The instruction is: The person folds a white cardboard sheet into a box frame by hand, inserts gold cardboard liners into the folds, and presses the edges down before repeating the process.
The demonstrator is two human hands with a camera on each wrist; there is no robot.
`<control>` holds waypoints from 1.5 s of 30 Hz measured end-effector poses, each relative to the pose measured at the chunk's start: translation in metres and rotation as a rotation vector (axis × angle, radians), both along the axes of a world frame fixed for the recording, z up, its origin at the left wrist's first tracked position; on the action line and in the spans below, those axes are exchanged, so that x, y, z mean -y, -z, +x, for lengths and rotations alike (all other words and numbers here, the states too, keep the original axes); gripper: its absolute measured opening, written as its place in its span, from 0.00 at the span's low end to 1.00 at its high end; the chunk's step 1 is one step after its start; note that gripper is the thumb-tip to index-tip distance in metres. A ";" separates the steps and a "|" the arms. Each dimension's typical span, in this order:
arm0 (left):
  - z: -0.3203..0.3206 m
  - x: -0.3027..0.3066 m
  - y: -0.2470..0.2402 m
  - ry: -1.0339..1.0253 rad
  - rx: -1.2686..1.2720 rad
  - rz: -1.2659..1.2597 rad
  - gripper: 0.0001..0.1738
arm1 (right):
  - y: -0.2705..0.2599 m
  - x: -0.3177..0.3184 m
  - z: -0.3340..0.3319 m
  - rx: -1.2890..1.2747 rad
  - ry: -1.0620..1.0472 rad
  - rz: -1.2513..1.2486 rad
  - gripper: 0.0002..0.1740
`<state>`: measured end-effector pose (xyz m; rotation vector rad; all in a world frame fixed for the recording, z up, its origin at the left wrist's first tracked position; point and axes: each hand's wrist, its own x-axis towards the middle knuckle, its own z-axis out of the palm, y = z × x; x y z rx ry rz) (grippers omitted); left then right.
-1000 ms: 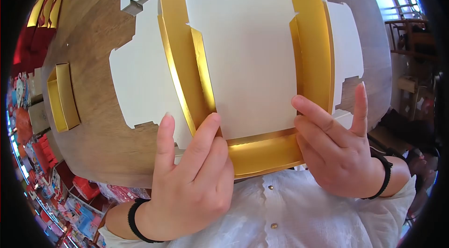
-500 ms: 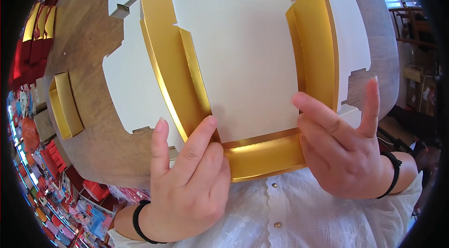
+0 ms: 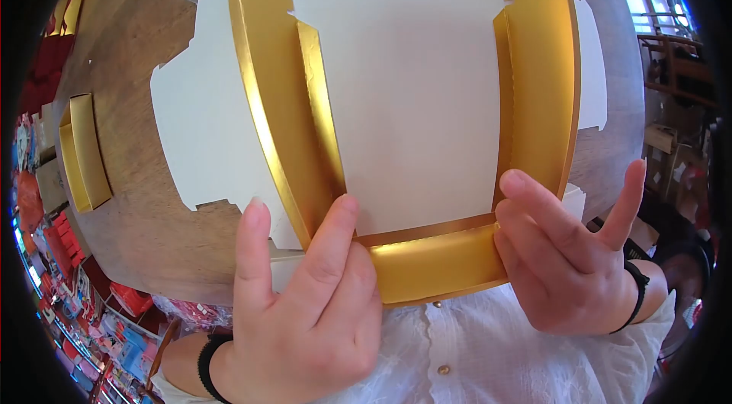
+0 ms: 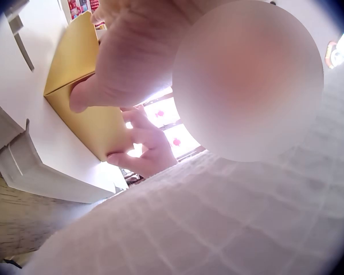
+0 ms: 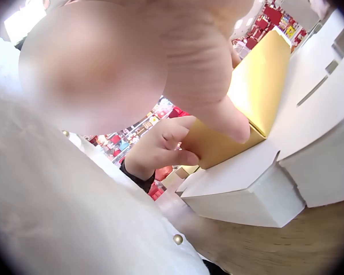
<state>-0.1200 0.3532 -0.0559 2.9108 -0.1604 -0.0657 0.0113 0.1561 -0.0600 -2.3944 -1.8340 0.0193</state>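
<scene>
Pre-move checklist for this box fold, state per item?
1. Left hand pinches the near gold flap at its left corner: ok.
2. Right hand holds the flap's right corner, index finger lifted off: ok.
3. Near gold flap folded up from the white base panel: ok.
4. Left side wall and right side wall raised: ok.
5. Flap seated flush against both walls: cannot tell, the hands cover the corners.
6. Box resting on the white blanks on the table: cannot tell.
</scene>
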 end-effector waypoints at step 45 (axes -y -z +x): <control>0.007 -0.012 0.004 0.024 -0.072 -0.118 0.10 | -0.012 -0.006 0.019 -0.151 0.022 -0.212 0.12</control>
